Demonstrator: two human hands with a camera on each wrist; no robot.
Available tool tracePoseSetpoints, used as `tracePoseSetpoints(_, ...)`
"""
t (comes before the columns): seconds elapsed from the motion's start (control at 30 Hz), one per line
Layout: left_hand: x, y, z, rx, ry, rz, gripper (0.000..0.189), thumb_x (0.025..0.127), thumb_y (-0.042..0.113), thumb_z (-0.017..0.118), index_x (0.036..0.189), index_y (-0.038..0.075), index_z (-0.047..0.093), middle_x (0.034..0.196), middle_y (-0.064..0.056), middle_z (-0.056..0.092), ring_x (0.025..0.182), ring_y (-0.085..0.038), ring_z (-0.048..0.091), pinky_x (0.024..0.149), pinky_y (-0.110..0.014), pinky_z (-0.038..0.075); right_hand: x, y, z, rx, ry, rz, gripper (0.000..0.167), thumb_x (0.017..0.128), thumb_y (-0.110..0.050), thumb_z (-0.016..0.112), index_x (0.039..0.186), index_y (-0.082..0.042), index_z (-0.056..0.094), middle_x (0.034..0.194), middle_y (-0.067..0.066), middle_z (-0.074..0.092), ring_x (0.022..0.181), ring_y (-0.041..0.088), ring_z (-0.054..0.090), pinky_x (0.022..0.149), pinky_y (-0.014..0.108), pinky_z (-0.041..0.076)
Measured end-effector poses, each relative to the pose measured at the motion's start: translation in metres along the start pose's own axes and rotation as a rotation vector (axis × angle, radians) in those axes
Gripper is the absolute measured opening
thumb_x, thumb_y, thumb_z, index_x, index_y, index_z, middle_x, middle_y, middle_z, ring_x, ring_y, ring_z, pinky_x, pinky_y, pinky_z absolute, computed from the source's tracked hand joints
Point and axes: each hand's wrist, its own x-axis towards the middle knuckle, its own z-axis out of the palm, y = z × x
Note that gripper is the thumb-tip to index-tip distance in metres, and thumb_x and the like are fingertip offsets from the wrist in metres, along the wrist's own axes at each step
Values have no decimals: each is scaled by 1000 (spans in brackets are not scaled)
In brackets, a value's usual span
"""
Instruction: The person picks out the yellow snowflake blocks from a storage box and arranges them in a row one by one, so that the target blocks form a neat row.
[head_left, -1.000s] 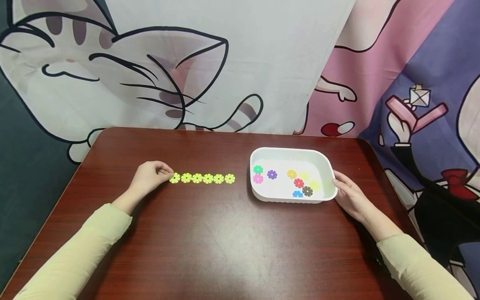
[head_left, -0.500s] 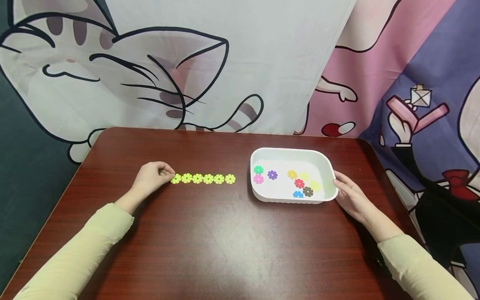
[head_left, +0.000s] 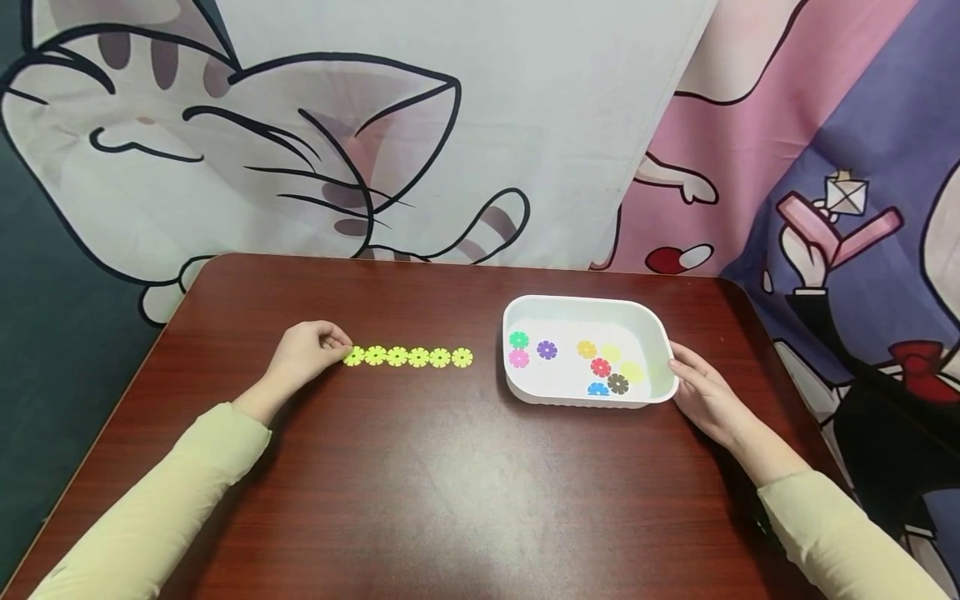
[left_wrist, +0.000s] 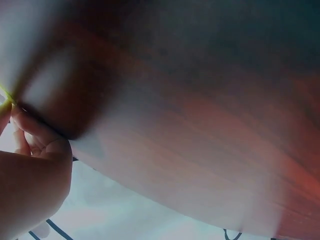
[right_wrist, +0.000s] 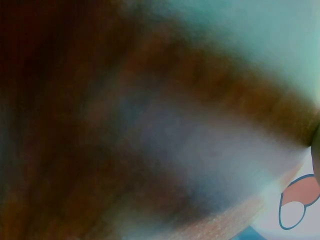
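Observation:
Several yellow-green flower-shaped pieces (head_left: 417,357) lie edge to edge in a straight row on the table. At the row's left end my left hand (head_left: 303,352) pinches the last flower piece (head_left: 355,357) between thumb and fingertips. The left wrist view shows a sliver of yellow-green piece (left_wrist: 7,95) at the fingertips. To the right of the row stands a white tray (head_left: 573,398) with loose flower pieces in it, among them purple, red, green, pink, blue and dark ones. My right hand (head_left: 708,398) grips the tray's right rim. The right wrist view is mostly blurred.
The dark brown wooden table (head_left: 420,500) ends at its far edge against a cartoon-printed cloth (head_left: 570,133). Bare tabletop lies between the row and the tray and in front of both.

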Motion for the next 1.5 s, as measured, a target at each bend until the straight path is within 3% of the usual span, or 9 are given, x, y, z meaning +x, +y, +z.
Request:
tracePoseSetpoints(0.3, 2, -1, -1, -29, -21, -18, 10, 92, 13, 77, 96, 4, 80, 84, -8, 76, 72, -6, 63, 74, -21, 48, -1, 0, -1, 2, -4, 7, 40, 114, -3, 35, 139, -20, 60, 136, -10, 69, 124, 0, 63, 102, 16, 50)
tracePoseSetpoints(0.43, 2, -1, -4, -81, -33, -56, 16, 93, 16, 78, 100, 2, 80, 86, -7, 77, 73, -2, 63, 75, -18, 48, -1, 0, -2, 12, -8, 6, 41, 114, -2, 33, 139, -20, 60, 135, -9, 69, 124, 0, 64, 102, 16, 50)
tracePoseSetpoints(0.6, 4, 1, -7, -285, -75, -155, 28, 97, 18, 76, 114, -4, 76, 84, 10, 76, 74, 5, 63, 71, -16, 51, -1, 0, -2, 18, -12, 0, 42, 113, -1, 33, 140, -19, 60, 135, -8, 69, 123, 1, 65, 102, 16, 51)
tracePoseSetpoints(0.77, 7, 5, -9, -448, -110, -229, 37, 100, 21, 73, 125, -7, 70, 82, 20, 73, 78, 3, 66, 74, -19, 56, -1, 2, -3, 7, -14, -2, 41, 114, -2, 33, 141, -19, 59, 136, -8, 69, 124, 1, 64, 102, 16, 50)
tracePoseSetpoints(1.07, 15, 21, -1, -540, -117, -210, 34, 99, 16, 74, 122, -9, 70, 82, 17, 75, 78, 3, 69, 75, -17, 59, -1, 3, -1, 8, -26, -10, 41, 114, -2, 34, 142, -18, 59, 138, -7, 68, 126, 2, 63, 104, 17, 50)
tracePoseSetpoints(1.5, 36, 65, 25, -622, -142, -170, 34, 99, 14, 74, 122, -11, 70, 87, 11, 76, 82, -2, 71, 82, -21, 61, 0, 1, -3, 25, -25, -16, 41, 114, -1, 32, 141, -17, 58, 136, -7, 69, 124, 3, 65, 103, 17, 51)
